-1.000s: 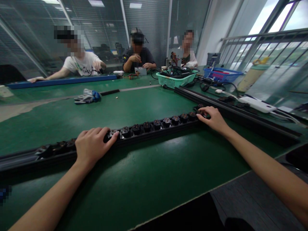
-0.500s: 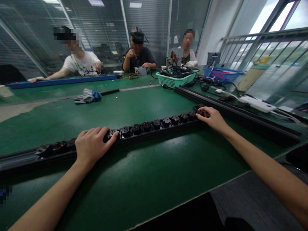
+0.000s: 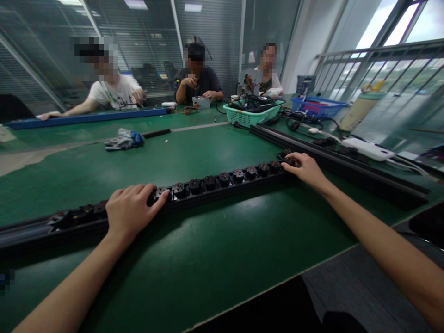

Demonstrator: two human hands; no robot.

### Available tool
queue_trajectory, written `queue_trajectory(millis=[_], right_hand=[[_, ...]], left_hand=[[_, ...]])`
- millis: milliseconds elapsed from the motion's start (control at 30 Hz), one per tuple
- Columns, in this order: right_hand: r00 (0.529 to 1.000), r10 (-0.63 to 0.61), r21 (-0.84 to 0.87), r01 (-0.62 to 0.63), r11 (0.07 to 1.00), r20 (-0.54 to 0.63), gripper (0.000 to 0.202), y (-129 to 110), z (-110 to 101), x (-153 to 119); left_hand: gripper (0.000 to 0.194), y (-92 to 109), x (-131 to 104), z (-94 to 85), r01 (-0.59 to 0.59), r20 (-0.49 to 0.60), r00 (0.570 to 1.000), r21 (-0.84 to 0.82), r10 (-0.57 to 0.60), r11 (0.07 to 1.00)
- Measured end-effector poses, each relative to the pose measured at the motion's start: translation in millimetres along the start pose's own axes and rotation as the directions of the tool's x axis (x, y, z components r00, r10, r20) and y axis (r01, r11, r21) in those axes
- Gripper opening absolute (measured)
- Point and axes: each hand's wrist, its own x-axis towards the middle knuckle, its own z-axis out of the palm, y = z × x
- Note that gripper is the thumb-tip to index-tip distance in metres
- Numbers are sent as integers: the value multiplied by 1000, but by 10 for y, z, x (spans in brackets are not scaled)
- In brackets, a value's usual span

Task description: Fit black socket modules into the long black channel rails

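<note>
A long black power strip housing (image 3: 222,188) lies across the green table, its open channel holding a row of black socket modules (image 3: 209,182) with coppery contacts on top. My left hand (image 3: 129,209) is closed over the housing left of its middle, thumb against one socket module and fingers curled over the far side. At the right end, my right hand (image 3: 304,170) has thumb and fingers closed around a black socket module (image 3: 290,159), mostly hidden by the fingers. More modules sit left of my left hand, some tilted.
Another black rail (image 3: 333,159) lies at the right. Beyond are a green basket (image 3: 248,118) of cables, a blue basket (image 3: 317,108), a white power strip (image 3: 368,149) and grey-blue gloves (image 3: 124,139). Three people sit across the table, one beside a blue bar (image 3: 90,119).
Both hands keep the same hold on the housing and modules. The whole view has shifted very slightly; nothing on the table has visibly moved.
</note>
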Motion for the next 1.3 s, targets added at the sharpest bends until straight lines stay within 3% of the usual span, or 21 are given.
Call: queue_trajectory(millis=[1300], right_hand=[[995, 76, -29, -78, 997, -64, 39, 245, -93, 32]], left_hand=[[48, 5, -10, -4, 16, 17, 1000, -20, -15, 1000]])
